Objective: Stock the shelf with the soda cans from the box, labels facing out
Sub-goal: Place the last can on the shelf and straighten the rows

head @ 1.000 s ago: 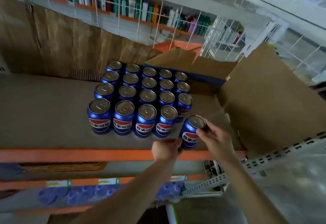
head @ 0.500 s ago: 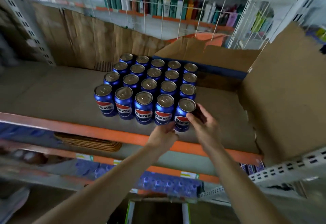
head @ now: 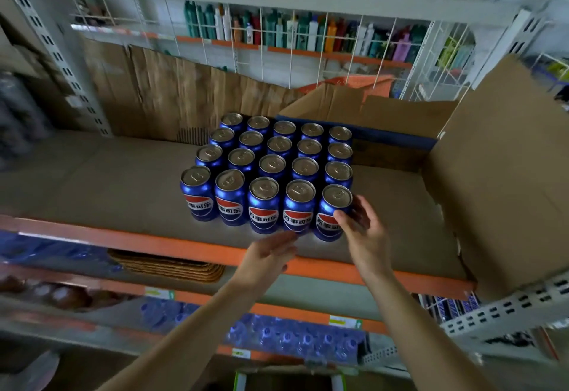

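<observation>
Several blue soda cans (head: 264,206) stand in a tight block on the cardboard-lined shelf (head: 92,181), and the front row shows its red and white labels outward. The front right can (head: 329,227) stands upright at the end of that row. My right hand (head: 365,230) curls around its right side, thumb on the label and fingertips behind. My left hand (head: 271,253) hovers flat, fingers apart, just below the front row at the orange shelf edge (head: 154,241). The open cardboard box (head: 385,119) sits on the shelf behind and right of the cans; its inside is hidden.
A big box flap (head: 508,175) rises at the right. Torn cardboard lines the shelf's back. Bottles (head: 277,30) stand behind a wire mesh farther back. Wicker trays (head: 166,264) and packs of bottled water (head: 292,335) fill lower shelves. A slotted post (head: 61,51) stands at the left.
The can in my right hand went from the shelf's front edge into line with the front row. My right hand slid from its top to its side. My left hand opened and dropped away.
</observation>
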